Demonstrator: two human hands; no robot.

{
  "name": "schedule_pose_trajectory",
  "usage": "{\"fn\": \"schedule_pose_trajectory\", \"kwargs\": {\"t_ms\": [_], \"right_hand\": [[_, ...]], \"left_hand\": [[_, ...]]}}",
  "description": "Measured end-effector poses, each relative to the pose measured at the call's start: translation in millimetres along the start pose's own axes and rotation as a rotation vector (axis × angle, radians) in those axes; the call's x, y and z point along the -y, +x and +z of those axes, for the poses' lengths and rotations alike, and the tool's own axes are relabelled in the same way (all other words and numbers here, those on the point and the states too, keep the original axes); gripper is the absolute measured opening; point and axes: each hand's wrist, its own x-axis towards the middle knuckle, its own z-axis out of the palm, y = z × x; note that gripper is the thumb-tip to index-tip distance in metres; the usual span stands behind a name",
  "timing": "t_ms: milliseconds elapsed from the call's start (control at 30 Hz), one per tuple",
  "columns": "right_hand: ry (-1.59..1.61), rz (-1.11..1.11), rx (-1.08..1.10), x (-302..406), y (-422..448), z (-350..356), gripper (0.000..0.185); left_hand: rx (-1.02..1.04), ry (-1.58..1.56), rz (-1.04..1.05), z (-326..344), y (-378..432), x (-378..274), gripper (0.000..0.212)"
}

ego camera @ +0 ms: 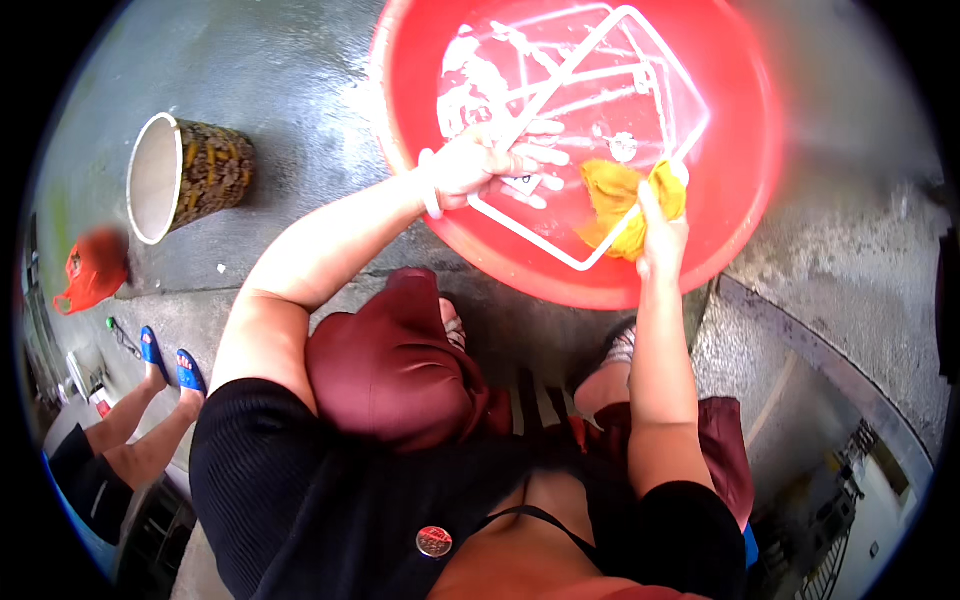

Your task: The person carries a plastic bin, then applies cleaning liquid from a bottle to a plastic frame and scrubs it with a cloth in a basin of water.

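Note:
A large red plastic basin (731, 247) stands before me with water in it. Over it a white frame of thin bars (529, 235) is held at a slant, its upper end over the basin's far side. My left hand (476, 169) has a side bar between thumb and palm, its fingers spread beneath. Beside those fingers a small white tag (523, 184) bears writing. Bunched in my right hand (664, 244) is a yellow cloth (615, 195), pressed around a bar at the frame's near right part. Glare hides some of the basin's inside.
On the wet concrete floor (300, 90) at left, a patterned bucket (214, 176) lies on its side. An orange plastic bag (96, 270) is nearer. Another person's feet in blue slippers (190, 371) show at far left. A raised edge (817, 345) curves along the right.

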Motion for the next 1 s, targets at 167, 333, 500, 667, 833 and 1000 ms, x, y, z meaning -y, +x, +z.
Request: {"fn": "schedule_pose_trajectory", "kwargs": {"t_ms": [167,333,500,667,833,1000], "right_hand": [[-0.062,0.053,0.077,-8,6,-4,0.045],[0.065,0.222,0.112,-25,5,5,0.042],[0.043,0.275,0.117,-35,19,-23,0.044],[0.029,0.345,0.180,-35,17,-21,0.050],[0.012,0.380,0.221,-31,12,-12,0.053],[-0.001,0.413,0.274,-24,16,-3,0.051]], "left_hand": [[-0.256,0.095,0.206,0,1,-45,0.051],[-0.405,0.170,0.476,-61,-45,-101,0.043],[-0.395,-0.094,0.649,-123,-69,-94,0.033],[-0.479,-0.136,0.758,-181,-159,-63,0.026],[-0.732,-0.252,0.664,-223,-256,15,0.031],[-1.077,-0.264,0.401,-210,-302,117,0.035]]}}
